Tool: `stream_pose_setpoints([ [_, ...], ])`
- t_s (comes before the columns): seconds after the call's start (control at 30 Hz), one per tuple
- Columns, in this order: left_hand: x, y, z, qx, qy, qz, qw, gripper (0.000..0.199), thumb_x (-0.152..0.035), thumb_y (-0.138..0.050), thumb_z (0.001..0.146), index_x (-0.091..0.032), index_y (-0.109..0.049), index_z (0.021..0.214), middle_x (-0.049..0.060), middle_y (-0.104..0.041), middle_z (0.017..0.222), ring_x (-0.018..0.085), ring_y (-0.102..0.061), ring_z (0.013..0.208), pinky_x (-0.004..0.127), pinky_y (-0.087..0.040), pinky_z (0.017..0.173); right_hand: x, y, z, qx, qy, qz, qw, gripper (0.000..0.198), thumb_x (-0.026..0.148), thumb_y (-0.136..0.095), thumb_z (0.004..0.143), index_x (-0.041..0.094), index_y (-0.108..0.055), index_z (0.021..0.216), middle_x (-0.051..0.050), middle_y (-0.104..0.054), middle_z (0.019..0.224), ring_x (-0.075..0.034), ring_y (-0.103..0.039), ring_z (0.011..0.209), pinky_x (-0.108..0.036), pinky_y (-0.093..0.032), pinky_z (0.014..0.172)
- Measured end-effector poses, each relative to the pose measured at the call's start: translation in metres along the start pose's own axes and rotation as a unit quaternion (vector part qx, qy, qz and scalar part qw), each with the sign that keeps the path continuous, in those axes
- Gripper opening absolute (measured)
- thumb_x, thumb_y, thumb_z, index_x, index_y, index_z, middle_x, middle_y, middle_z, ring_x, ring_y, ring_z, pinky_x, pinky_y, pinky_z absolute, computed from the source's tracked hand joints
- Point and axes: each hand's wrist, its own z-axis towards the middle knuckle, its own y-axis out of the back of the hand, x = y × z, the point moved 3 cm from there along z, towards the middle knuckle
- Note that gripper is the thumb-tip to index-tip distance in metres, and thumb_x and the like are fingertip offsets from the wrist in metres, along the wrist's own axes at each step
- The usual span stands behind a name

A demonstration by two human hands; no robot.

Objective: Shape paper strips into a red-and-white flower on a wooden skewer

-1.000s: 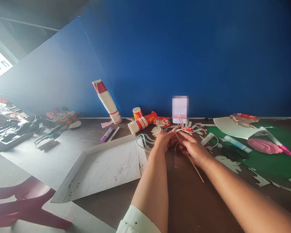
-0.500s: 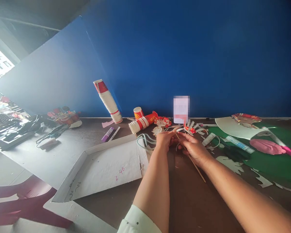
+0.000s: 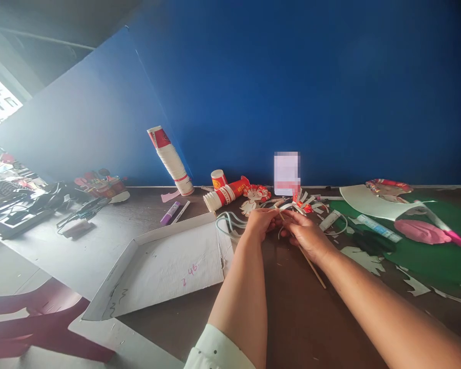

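My left hand [image 3: 262, 223] and my right hand [image 3: 303, 231] meet over the brown table. A thin wooden stick [image 3: 313, 269] runs from between their fingertips down under my right palm. My left fingers pinch around its upper end, where a narrow white strip [image 3: 286, 207] curves across. The right fingers are closed on the stick just below. Right behind the fingertips lies a red and white paper cup cut into strips [image 3: 304, 203]; I cannot tell whether the white strip belongs to it. Left of it rests another cut, flower-like paper cup [image 3: 252, 201].
A shallow cardboard box lid [image 3: 169, 277] lies left, with pale cord [image 3: 230, 223] by its corner. Behind stand a tall leaning stack of paper cups [image 3: 171, 161] and a toppled stack [image 3: 226, 195]. Dark scissors [image 3: 372, 241], a pink balloon [image 3: 422, 231] and paper scraps [image 3: 413, 282] lie right.
The fingertips have shifted slightly at the stick's upper end, and the white strip sits a little differently. The cut cup behind has turned slightly. Both hands stay closed in nearly the same place.
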Motion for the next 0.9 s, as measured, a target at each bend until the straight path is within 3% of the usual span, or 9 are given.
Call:
stream_pose_setpoints([
  [0.33,0.0024,-0.0013,0.0034,-0.024,-0.019,0.023,0.999,0.019,-0.021,-0.068,0.072,-0.012,-0.058,0.059,-0.002,-0.049,0.05,0.005,-0.044,0.044,0.017,-0.032,0.043,0.0021,-0.0023,-0.0017,-0.009,0.011,-0.083,0.996,0.048,0.023,-0.063,0.074,0.024,-0.057,0.122,0.0,-0.062,0.068,-0.012,-0.057,0.056,-0.017,-0.034,0.04],
  [0.9,0.0009,-0.0046,0.0014,-0.049,-0.01,0.021,0.999,0.021,-0.018,-0.068,0.069,-0.013,-0.055,0.053,0.0,-0.05,0.052,0.006,-0.045,0.045,0.019,-0.035,0.045,-0.0004,-0.0038,-0.0012,-0.007,0.034,-0.062,0.998,0.055,0.025,-0.061,0.075,0.024,-0.056,0.129,0.001,-0.058,0.058,-0.011,-0.052,0.05,-0.019,-0.033,0.039],
])
